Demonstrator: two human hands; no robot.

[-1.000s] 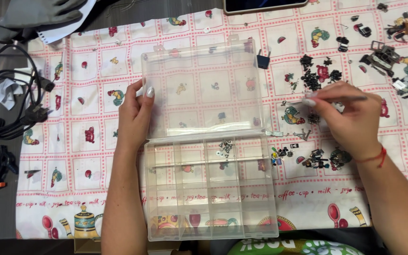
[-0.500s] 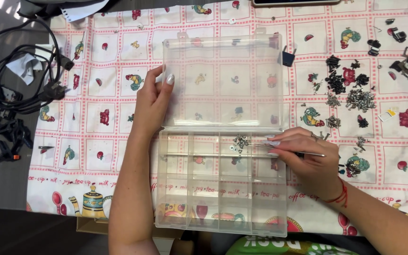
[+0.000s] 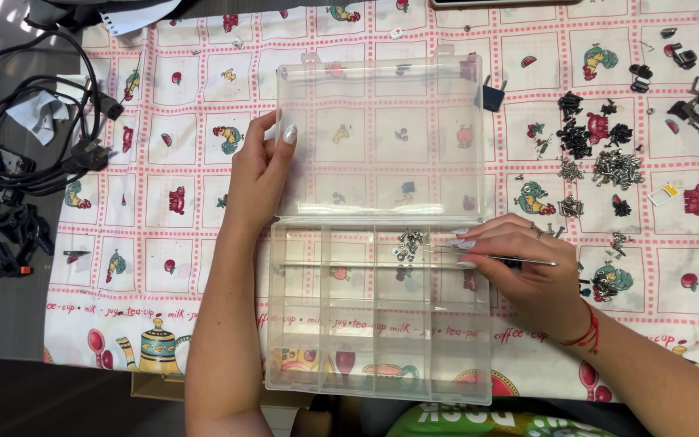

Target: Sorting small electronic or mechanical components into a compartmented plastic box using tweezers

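Observation:
A clear plastic organiser box lies open on the patterned tablecloth, its lid folded flat away from me. My left hand rests against the lid's left edge, fingertips on its rim. My right hand pinches thin metal tweezers whose tips reach into a top-row compartment. That compartment holds a small cluster of silver screws. The other compartments look empty.
Piles of small black and silver screws and dark parts lie to the right of the box. Black cables and clips sit on the grey surface at left. The tablecloth's front edge hangs near me.
My right hand has come from the screw piles at right to the box, bringing the tweezers over the top-row compartment. The left hand has stayed on the lid.

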